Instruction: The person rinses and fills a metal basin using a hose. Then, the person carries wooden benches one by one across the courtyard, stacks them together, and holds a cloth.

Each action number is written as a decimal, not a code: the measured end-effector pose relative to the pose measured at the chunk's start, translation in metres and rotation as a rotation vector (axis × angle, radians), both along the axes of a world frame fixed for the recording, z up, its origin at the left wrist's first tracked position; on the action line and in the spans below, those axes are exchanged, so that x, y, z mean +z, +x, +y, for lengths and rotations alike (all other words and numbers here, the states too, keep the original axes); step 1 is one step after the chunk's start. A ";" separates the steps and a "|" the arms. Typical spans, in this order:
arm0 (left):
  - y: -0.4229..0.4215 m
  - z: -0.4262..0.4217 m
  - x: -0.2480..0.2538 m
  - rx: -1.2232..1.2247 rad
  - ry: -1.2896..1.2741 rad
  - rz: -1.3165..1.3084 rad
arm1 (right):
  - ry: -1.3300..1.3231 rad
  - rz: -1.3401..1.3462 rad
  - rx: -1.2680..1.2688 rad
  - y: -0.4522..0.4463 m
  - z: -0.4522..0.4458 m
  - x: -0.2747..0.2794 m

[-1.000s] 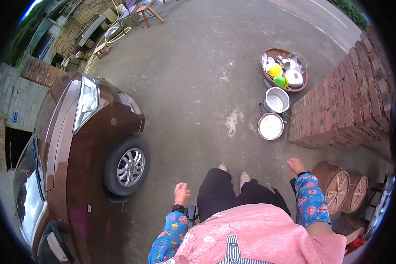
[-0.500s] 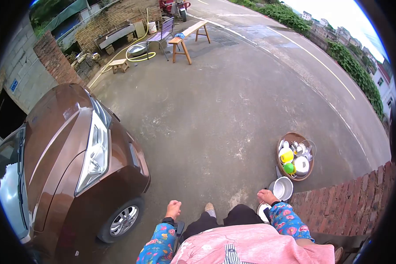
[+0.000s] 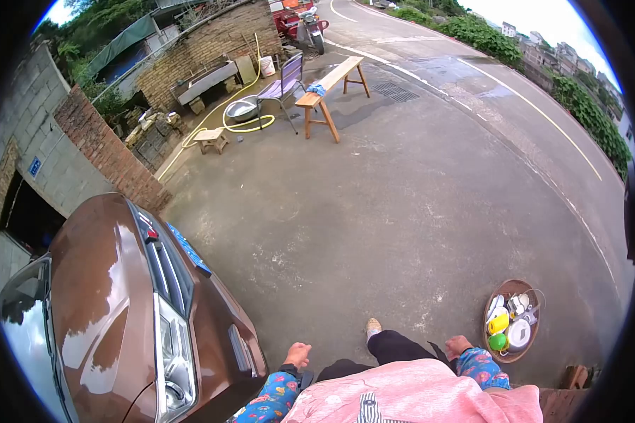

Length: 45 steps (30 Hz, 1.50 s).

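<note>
My left hand (image 3: 298, 355) hangs low in front of my body with its fingers curled and nothing seen in them. It is near the front corner of the brown car (image 3: 113, 282), apart from it. My right hand (image 3: 458, 346), also curled and seemingly holding nothing, is left of a round wicker basket (image 3: 488, 310) on the ground. In the basket lie a yellow container (image 3: 498, 323), a green round item (image 3: 498, 342), a white lidded pot (image 3: 519, 334) and several other kitchen pieces. A dark narrow strip (image 3: 437, 350) shows beside my right hand; what it belongs to is hidden.
Ahead stand a long wooden bench (image 3: 335, 79) with a blue cloth (image 3: 316, 89), a purple chair (image 3: 283, 84) and a small stool (image 3: 211, 140). A yellow hose (image 3: 250, 128) loops around a metal basin (image 3: 241, 110). Behind them is a red three-wheeler (image 3: 296, 21); a road runs right.
My view has moved forward and tipped up. The car's front now shows more, the basket sits lower and farther right, and the silver pot has left view. One foot has stepped forward.
</note>
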<state>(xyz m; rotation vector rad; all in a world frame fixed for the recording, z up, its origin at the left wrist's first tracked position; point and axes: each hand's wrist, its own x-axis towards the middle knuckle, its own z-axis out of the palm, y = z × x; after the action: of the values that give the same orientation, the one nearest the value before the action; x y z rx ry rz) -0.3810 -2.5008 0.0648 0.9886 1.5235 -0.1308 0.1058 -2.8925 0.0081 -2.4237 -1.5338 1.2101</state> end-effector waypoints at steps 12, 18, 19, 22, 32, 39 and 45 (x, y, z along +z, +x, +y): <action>0.090 0.230 -0.059 0.263 -0.175 -0.010 | 0.126 0.265 -0.539 0.138 0.524 0.099; 0.175 0.419 -0.064 0.342 -0.061 0.058 | -0.142 0.258 -0.470 0.171 0.612 0.100; 0.188 0.450 -0.060 0.282 -0.019 -0.030 | -0.157 0.279 -0.528 0.180 0.618 0.100; 0.236 0.544 -0.037 0.095 0.086 -0.101 | -0.111 0.307 -0.730 0.201 0.634 0.096; 0.395 0.732 -0.056 -0.010 0.080 -0.055 | -0.245 0.348 -0.942 0.337 0.754 0.037; 0.501 0.847 -0.052 -0.046 -0.035 -0.035 | -0.139 0.266 -0.684 0.472 0.925 0.051; 0.613 0.949 -0.048 -0.049 0.067 -0.162 | 0.115 0.159 -0.607 0.578 1.070 0.076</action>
<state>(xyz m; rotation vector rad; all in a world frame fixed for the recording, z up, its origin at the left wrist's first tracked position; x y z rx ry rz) 0.2321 -1.5521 0.0167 1.0644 1.3634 -0.0334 0.6835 -1.8225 0.0839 -2.3751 -0.7122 1.1046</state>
